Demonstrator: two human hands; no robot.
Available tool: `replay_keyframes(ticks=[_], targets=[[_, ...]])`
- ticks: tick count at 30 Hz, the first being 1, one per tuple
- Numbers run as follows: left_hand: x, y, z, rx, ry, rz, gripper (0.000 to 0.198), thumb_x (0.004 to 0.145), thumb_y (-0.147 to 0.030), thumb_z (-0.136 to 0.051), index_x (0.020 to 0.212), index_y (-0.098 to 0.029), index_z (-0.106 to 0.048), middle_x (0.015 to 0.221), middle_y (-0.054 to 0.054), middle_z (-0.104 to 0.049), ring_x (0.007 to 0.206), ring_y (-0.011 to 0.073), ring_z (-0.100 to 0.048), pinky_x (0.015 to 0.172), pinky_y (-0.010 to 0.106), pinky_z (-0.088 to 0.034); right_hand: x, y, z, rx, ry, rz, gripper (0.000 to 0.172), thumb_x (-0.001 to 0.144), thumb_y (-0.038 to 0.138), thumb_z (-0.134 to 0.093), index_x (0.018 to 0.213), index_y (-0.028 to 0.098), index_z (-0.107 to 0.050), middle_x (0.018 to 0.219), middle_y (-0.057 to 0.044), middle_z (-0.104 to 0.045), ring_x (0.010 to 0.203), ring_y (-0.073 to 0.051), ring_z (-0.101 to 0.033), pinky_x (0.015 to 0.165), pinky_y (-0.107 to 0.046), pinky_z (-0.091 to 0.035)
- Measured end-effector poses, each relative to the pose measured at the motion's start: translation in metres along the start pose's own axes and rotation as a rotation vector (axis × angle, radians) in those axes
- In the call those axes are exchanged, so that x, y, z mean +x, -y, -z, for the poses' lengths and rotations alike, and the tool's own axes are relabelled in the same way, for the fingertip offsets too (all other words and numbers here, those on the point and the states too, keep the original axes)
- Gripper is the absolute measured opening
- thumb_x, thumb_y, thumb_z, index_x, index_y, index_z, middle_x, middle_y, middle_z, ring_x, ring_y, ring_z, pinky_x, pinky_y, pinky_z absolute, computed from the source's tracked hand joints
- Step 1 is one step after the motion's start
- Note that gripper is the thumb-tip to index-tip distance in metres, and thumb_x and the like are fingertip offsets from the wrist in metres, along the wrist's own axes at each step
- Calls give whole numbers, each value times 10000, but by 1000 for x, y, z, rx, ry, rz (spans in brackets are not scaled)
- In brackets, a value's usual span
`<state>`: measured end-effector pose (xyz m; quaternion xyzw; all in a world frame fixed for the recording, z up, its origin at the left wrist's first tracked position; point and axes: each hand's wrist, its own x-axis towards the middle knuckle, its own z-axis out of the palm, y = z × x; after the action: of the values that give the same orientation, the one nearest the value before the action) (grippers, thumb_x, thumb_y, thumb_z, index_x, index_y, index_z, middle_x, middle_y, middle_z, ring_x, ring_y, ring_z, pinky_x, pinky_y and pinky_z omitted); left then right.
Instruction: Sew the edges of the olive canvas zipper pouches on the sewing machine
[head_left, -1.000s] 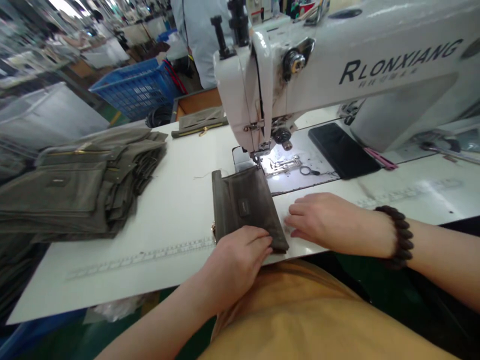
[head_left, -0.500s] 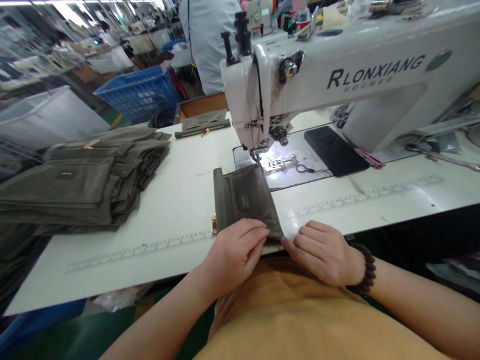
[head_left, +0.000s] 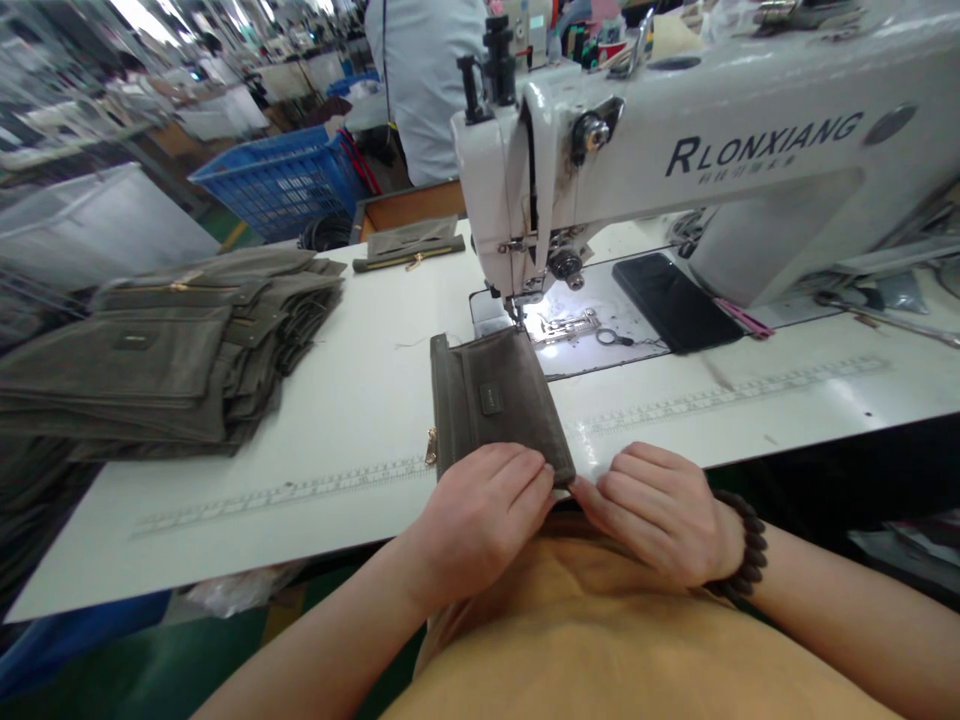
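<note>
Nearest, a mustard garment (head_left: 592, 640) sits close against the table's front edge, leaving little room to draw back. At that edge the left hand (head_left: 484, 515) lies over the near end of an olive-brown zippered pouch (head_left: 517, 375), fingers together; its thumb is hidden, so I cannot tell whether it pinches. The right hand (head_left: 664, 510) has its fingers curled, one tip touching the pouch's near right corner; a grip there cannot be told.

The pouch lies flat, its far end at the presser foot (head_left: 516, 312). An uneven pull on that corner could skew it and send a seam astray; a slack layer underneath might pucker. The metal zipper pull (head_left: 431, 447) on its left side could snag if it swung underneath.

Leftward, bare white tabletop (head_left: 360, 400) gives room up to the stacked olive-brown pieces (head_left: 165, 350). Rightward is tighter beyond the printed ruler (head_left: 735, 390): a black phone (head_left: 679, 300) lies beside the sewing machine (head_left: 765, 150).
</note>
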<state>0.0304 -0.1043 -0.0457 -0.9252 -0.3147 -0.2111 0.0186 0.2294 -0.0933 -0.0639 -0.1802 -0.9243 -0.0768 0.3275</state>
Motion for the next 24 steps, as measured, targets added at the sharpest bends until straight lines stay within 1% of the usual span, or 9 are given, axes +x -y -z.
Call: replay_keyframes(ticks=[3, 6, 9, 12, 14, 16, 20, 22, 24], targets=[[0, 1, 0, 38, -1, -26, 139, 828, -142, -460, 864, -85, -582, 815, 79, -612, 792, 176, -559, 727, 313, -498, 1, 0, -1, 16, -27, -42, 62, 780, 69, -496, 769, 125, -520, 535, 21, -435, 523, -110, -357, 483, -292, -242], [-1, 2, 1, 25, -41, -35, 129, 817, -132, -477, 870, -77, -581, 817, 79, -614, 786, 172, -553, 726, 301, -494, 3, 0, -2, 57, -37, -112, 67, 769, 63, -514, 762, 129, -521, 537, 17, -446, 534, -110, -355, 494, -282, -266], [-3, 3, 2, -7, -53, -19, 127, 815, -128, -478, 881, -87, -579, 821, 72, -617, 792, 163, -551, 728, 287, -493, 2, -1, -2, 101, -54, -205, 85, 760, 73, -537, 831, 118, -526, 613, -15, -504, 585, -120, -395, 520, -275, -311], [-3, 3, 1, -29, -31, -3, 129, 812, -126, -481, 888, -92, -580, 817, 65, -616, 788, 163, -547, 729, 286, -493, 1, -1, -3, 102, -53, -270, 185, 775, 100, -533, 959, 111, -521, 720, -51, -536, 656, -133, -431, 559, -276, -352], [-2, 2, 1, -44, -17, -1, 128, 808, -124, -487, 886, -87, -581, 814, 66, -616, 782, 166, -546, 730, 290, -493, 1, -1, -3, 107, -37, -256, 222, 787, 104, -513, 1008, 109, -514, 757, -63, -540, 677, -140, -440, 573, -285, -360], [-1, 2, 1, -53, -21, 12, 125, 804, -120, -491, 881, -82, -582, 822, 71, -620, 782, 171, -551, 734, 297, -496, 3, -1, -2, 135, -25, -217, 216, 782, 80, -503, 997, 94, -519, 742, -65, -545, 666, -144, -445, 568, -293, -350], [1, 1, 7, 6, -78, 81, 172, 822, -128, -453, 924, -75, -581, 916, 97, -630, 855, 197, -564, 786, 342, -497, 13, -3, 6, 182, -21, -201, 180, 779, 62, -497, 955, 69, -532, 705, -57, -551, 626, -135, -439, 547, -295, -317], [2, 1, 14, 28, -106, 59, 214, 831, -115, -422, 968, -60, -577, 986, 110, -626, 944, 212, -552, 843, 355, -482, 19, -4, 11, 200, -10, -216, 159, 785, 60, -490, 935, 67, -542, 696, -52, -546, 614, -129, -431, 550, -296, -310], [3, 4, 20, 22, -112, 2, 239, 832, -87, -398, 983, -43, -577, 1018, 118, -623, 1003, 216, -537, 880, 351, -467, 23, -6, 15, 221, 5, -219, 146, 785, 49, -486, 917, 64, -548, 686, -49, -539, 615, -127, -426, 560, -297, -308]])
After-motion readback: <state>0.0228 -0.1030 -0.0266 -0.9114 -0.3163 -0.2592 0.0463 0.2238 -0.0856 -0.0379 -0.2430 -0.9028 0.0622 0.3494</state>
